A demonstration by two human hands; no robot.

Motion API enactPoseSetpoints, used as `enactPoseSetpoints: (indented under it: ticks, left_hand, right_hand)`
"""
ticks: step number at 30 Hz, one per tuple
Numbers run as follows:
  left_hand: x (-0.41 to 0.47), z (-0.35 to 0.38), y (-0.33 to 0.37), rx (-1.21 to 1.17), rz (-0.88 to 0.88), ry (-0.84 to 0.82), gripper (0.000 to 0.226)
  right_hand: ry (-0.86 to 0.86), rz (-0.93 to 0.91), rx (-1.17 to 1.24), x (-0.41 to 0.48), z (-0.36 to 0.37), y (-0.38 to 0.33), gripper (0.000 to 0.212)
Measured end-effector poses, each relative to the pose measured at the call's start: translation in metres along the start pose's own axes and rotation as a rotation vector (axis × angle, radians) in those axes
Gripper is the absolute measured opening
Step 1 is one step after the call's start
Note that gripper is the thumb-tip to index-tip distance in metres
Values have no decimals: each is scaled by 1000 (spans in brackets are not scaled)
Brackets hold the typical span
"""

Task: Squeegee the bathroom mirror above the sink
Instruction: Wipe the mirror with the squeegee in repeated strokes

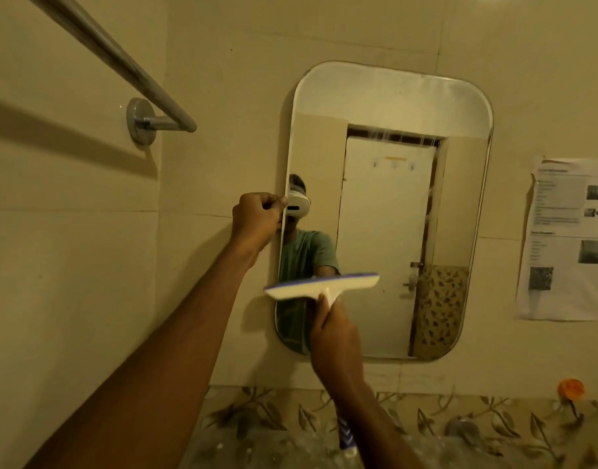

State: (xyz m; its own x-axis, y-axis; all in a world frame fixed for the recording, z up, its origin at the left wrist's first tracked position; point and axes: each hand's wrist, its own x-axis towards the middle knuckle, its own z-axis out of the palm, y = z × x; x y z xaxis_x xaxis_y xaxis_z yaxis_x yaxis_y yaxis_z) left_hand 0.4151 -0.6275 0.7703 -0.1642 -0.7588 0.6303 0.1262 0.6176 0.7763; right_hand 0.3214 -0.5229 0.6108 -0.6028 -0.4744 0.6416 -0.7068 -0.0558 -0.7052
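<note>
A tall mirror (385,211) with rounded corners hangs on the tiled wall. My right hand (334,336) grips the handle of a white squeegee (324,285) with a blue blade edge. The blade lies nearly level across the mirror's lower left part, its left end past the mirror's edge. My left hand (257,221) is closed on the mirror's left edge at mid height. The mirror reflects a person in a green shirt and a white door.
A chrome towel bar (121,66) juts from the wall at upper left. A printed paper sheet (568,238) is stuck to the wall right of the mirror. Below runs a floral tile band with an orange hook (570,389) and a blue-white tube (345,434).
</note>
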Motion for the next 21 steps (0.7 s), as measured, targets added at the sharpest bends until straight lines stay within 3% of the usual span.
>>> enactPoseSetpoints:
  ticks: [4, 11, 21]
  left_hand:
    - [-19, 1, -17, 28, -21, 5, 18]
    - [-32, -2, -29, 78, -49, -12, 23]
    - [-40, 0, -37, 54, -23, -5, 24]
  right_hand:
    - [-65, 44, -5, -17, 2, 3, 37]
    - [57, -77, -20, 29, -15, -28, 38]
    - [-89, 59, -112, -36, -3, 28, 42]
